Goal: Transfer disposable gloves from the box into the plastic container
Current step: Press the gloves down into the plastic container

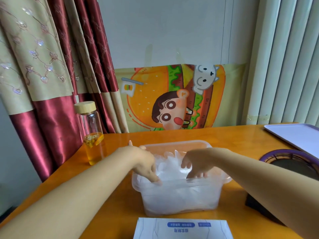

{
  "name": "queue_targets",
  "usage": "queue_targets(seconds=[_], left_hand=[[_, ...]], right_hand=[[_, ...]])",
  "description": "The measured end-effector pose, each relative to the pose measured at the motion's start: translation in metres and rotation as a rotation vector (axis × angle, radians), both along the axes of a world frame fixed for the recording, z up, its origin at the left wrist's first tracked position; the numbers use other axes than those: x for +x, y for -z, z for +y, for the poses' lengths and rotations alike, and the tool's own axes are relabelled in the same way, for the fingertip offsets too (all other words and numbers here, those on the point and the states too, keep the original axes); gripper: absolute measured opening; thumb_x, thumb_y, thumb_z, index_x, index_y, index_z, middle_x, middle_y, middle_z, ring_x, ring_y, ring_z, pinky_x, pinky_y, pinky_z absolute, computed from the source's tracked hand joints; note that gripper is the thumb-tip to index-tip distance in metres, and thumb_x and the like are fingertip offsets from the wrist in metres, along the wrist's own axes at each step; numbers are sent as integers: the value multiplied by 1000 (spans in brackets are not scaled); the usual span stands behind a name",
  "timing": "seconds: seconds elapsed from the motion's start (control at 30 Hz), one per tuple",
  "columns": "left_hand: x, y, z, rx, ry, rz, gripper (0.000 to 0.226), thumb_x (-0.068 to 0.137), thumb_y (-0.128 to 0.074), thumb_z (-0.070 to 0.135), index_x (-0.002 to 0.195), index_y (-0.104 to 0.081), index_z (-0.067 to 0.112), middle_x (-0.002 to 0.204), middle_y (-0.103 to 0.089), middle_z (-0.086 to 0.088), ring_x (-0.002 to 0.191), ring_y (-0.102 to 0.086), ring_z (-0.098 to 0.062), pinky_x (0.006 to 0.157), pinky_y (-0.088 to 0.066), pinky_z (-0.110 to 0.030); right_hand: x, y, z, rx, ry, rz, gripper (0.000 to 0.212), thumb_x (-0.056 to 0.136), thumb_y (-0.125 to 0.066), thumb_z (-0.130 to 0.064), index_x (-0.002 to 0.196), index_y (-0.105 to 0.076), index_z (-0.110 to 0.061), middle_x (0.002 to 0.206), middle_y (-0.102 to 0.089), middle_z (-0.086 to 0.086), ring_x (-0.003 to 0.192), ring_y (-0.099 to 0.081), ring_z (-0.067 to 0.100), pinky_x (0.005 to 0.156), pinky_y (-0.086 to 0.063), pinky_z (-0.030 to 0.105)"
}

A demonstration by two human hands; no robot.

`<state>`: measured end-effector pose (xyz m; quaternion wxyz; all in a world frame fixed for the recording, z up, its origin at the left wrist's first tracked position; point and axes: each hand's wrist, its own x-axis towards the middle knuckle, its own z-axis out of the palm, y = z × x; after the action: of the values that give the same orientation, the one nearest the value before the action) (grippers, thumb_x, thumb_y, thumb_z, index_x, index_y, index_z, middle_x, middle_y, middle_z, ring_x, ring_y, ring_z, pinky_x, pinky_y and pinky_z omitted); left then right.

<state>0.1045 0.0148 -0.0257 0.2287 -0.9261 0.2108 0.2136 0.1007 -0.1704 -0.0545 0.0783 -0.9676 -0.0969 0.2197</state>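
Note:
A clear plastic container (pixel 179 199) stands in the middle of the orange table, filled with crumpled translucent disposable gloves (pixel 170 167). Both hands reach into it from above. My left hand (pixel 145 165) presses down on the gloves at the container's left side, fingers extended. My right hand (pixel 196 163) presses the gloves at the right side, fingertips against the near wall. The white and blue glove box (pixel 183 228) lies flat at the table's near edge, in front of the container.
A glass bottle (pixel 91 133) with a wooden lid and yellow liquid stands at the left of the table (pixel 112 204). A purple-rimmed round object (pixel 291 161) and a pale tray (pixel 295 135) sit at the right. Curtains hang behind on the left.

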Motion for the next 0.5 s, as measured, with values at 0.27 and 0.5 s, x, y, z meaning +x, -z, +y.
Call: queue_targets(seconds=[0.27, 0.5], left_hand=[[-9, -13, 51, -493, -84, 63, 64, 87, -57, 56, 143, -42, 30, 153, -33, 7, 140, -32, -15, 112, -27, -30], [-10, -1, 93, -841, -222, -88, 58, 84, -66, 52, 137, -47, 40, 149, -36, 15, 138, -33, -7, 109, -34, -27]], right_hand=[[-33, -36, 6, -46, -112, -324, 32, 91, -62, -22, 122, -63, -16, 117, -66, 0, 95, -63, 17, 74, -42, 18], [-52, -52, 1, 72, -151, -673, 20, 89, -63, -19, 108, -70, -22, 107, -69, -6, 88, -60, 6, 78, -42, 16]])
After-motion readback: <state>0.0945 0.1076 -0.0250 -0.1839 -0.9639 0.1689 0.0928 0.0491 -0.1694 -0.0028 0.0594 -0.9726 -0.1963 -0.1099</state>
